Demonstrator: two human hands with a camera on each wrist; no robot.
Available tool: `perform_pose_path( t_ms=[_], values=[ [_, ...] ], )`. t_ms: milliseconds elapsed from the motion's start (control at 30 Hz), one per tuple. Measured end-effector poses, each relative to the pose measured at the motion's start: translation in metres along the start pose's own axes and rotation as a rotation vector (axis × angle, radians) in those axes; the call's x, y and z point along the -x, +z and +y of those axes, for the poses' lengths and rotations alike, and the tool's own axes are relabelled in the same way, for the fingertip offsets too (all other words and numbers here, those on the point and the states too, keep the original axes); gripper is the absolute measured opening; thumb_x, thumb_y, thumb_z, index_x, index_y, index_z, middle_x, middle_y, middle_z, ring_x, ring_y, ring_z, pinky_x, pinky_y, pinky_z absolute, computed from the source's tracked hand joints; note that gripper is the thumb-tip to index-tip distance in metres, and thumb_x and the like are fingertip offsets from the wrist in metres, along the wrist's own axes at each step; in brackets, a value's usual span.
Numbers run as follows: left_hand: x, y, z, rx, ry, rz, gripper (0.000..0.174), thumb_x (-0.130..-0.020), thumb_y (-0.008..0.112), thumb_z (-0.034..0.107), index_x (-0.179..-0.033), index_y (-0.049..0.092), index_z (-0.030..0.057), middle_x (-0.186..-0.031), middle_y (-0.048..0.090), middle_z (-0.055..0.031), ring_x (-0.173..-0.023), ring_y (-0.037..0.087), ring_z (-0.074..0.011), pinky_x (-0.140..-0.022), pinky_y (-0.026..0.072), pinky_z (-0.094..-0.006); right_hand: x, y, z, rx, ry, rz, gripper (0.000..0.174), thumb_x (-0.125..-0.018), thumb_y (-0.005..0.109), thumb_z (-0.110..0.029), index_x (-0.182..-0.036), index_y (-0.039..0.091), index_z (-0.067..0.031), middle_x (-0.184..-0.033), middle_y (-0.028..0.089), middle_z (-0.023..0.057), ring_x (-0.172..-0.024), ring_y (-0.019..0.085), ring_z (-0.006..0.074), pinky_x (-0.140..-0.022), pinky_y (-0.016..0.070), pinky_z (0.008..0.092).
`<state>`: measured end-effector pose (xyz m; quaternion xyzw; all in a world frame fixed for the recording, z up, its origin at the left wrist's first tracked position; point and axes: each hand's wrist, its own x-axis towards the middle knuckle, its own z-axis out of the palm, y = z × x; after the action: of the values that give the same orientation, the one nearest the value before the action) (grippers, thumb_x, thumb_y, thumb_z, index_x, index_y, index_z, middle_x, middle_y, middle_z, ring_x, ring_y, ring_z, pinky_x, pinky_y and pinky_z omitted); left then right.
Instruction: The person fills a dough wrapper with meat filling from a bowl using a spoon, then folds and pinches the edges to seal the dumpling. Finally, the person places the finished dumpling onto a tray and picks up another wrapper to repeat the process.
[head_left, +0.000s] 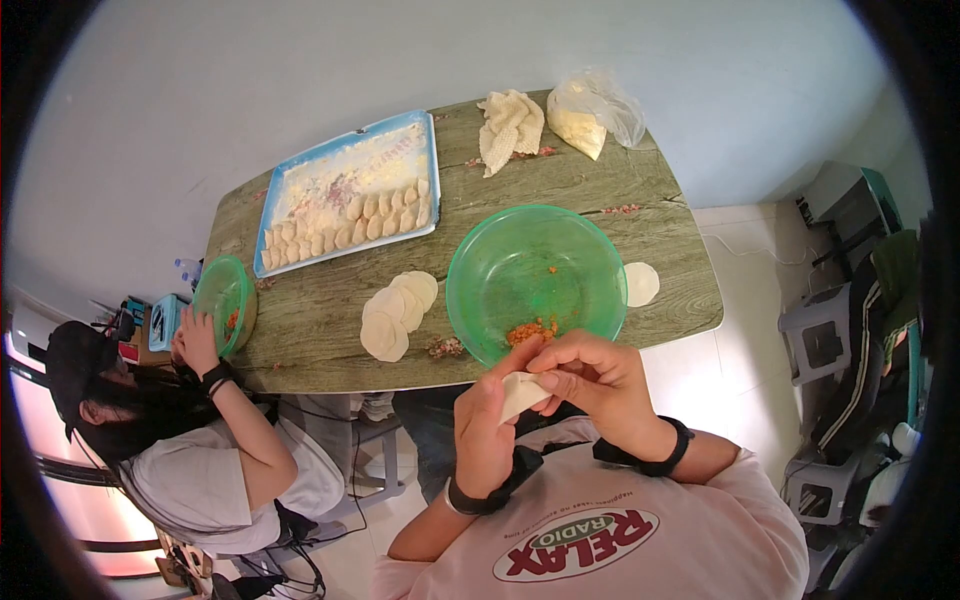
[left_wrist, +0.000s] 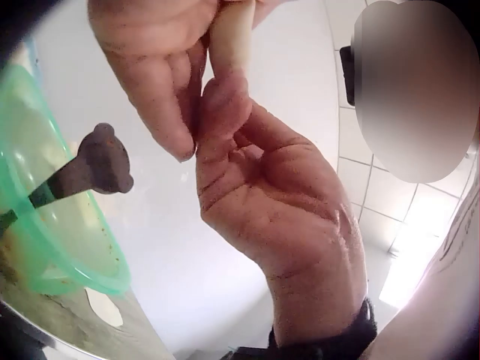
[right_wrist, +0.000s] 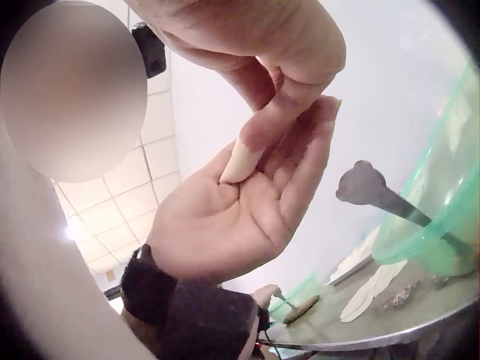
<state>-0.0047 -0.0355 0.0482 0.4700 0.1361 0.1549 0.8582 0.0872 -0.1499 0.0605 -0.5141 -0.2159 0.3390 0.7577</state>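
Two hands [head_left: 485,430] [head_left: 600,385]; pale folded dumpling [head_left: 520,392]

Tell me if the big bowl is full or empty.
Nearly empty: the bowl holds only a small orange heap near its rim.

Hidden bits
Dumpling [head_left: 520,392] mostly covered by my right hand [head_left: 600,390], seam unreadable; spoon [right_wrist: 379,193] head buried in bowl [head_left: 590,260], handle only; wrapper [head_left: 643,283] edge behind bowl rim; tray dumplings [head_left: 350,228] too small for pleat detail.
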Motion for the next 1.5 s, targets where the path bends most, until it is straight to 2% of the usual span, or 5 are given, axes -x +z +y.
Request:
perform_pose_path(
  t_ms=[400,567,800,1067,1500],
  values=[
    [-0.012,-0.01,0.016,0.546,-0.222,-0.003,0.057,-0.098,0.024,0.044,-0.118,0.052,-0.0025,-0.105,0.063,-0.0183,-0.086,0.065,-0.0263,-0.064,0.0484,-0.03,-0.011,0.014,-0.012,0.09,-0.282,0.142,0.034,-0.086,0.064,-0.019,-0.112,0.056,-0.0003,-0.102,0.057,0.0072,-0.08,0.056,0.0122,-0.071,0.0466,0.0247],
    [-0.009,0.02,0.009,0.563,-0.257,-0.101,0.052,-0.097,0.027,0.045,-0.112,0.052,0.0022,-0.091,0.064,-0.0169,-0.07,0.064,-0.0258,-0.059,0.0496,-0.0331,-0.012,0.021,-0.031,-0.463,0.231,-0.152,0.041,-0.09,0.055,-0.027,-0.116,0.052,0.0041,-0.096,0.062,0.0117,-0.057,0.049,0.0049,-0.046,0.0372,0.0169],
    [-0.004,0.024,0.009,0.427,-0.182,-0.138,0.053,-0.098,0.023,0.041,-0.116,0.049,-0.0025,-0.098,0.063,-0.0208,-0.071,0.065,-0.0266,-0.057,0.0514,-0.0312,-0.01,0.024,-0.023,-0.459,0.218,-0.108,0.039,-0.09,0.054,-0.027,-0.113,0.055,0.0044,-0.094,0.064,0.0137,-0.05,0.046,0.0033,-0.039,0.0315,0.0155],
    [0.003,0.033,0.011,0.304,-0.17,0.025,0.047,-0.097,0.027,0.032,-0.115,0.052,-0.0034,-0.101,0.062,-0.0214,-0.075,0.065,-0.0249,-0.063,0.0526,-0.0333,-0.004,0.027,-0.014,-0.326,0.194,-0.051,0.031,-0.09,0.053,-0.022,-0.1,0.063,0.0054,-0.095,0.065,0.0133,-0.083,0.062,0.0147,-0.073,0.0494,0.0247],
    [0.014,0.041,0.012,-0.084,0.146,0.151,0.025,-0.089,0.047,0.016,-0.088,0.064,-0.0021,-0.081,0.065,-0.0105,-0.074,0.062,-0.0158,-0.062,0.0477,-0.0236,0.004,0.038,-0.003,-0.132,-0.059,0.008,0.022,-0.086,0.05,-0.013,-0.09,0.06,0.0067,-0.09,0.066,0.0223,-0.079,0.064,0.0231,-0.073,0.0511,0.0298]
  ],
)
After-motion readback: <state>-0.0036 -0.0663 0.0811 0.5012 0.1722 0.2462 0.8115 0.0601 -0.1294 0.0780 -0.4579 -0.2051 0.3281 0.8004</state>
